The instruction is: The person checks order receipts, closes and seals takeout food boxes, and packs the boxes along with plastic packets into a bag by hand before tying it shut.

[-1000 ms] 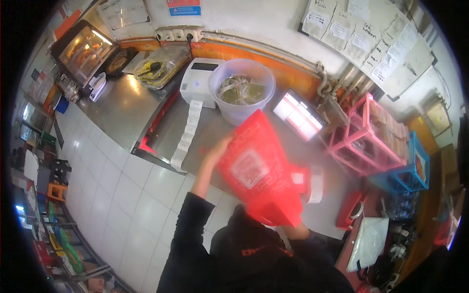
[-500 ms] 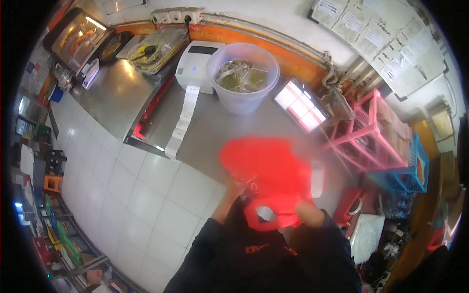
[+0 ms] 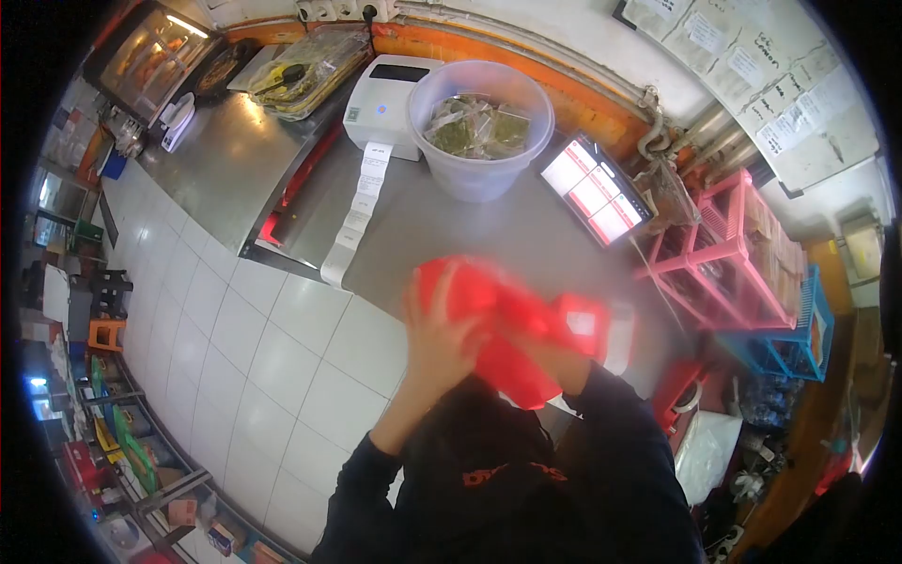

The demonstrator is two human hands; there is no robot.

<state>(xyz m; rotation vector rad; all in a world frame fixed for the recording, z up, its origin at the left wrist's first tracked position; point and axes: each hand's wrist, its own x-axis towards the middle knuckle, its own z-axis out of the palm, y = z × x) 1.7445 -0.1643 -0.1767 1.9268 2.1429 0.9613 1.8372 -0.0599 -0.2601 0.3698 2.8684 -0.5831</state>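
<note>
A red bag (image 3: 517,371), blurred by motion, is bunched up at the counter's front edge, close to the body. My left hand (image 3: 440,329) lies over the bag's left side, its blurred fingers spread against the red material. My right hand (image 3: 545,355) is at the middle of the bag, with its fingers partly hidden in the folds. Just right of it, a red item with a white label (image 3: 581,324) shows beside a white-edged object (image 3: 618,338).
Behind the bag stand a tub of packets (image 3: 479,174), a label printer (image 3: 387,103) with a long paper strip (image 3: 357,221), and a tablet (image 3: 595,191). Pink (image 3: 723,254) and blue racks (image 3: 803,329) stand at the right. Tiled floor (image 3: 282,367) lies at the left.
My left hand has moved up onto the bag's left side. The bag has turned and crumpled, its handle opening no longer shows, and the labelled red item has come into view. The camera view has shifted slightly.
</note>
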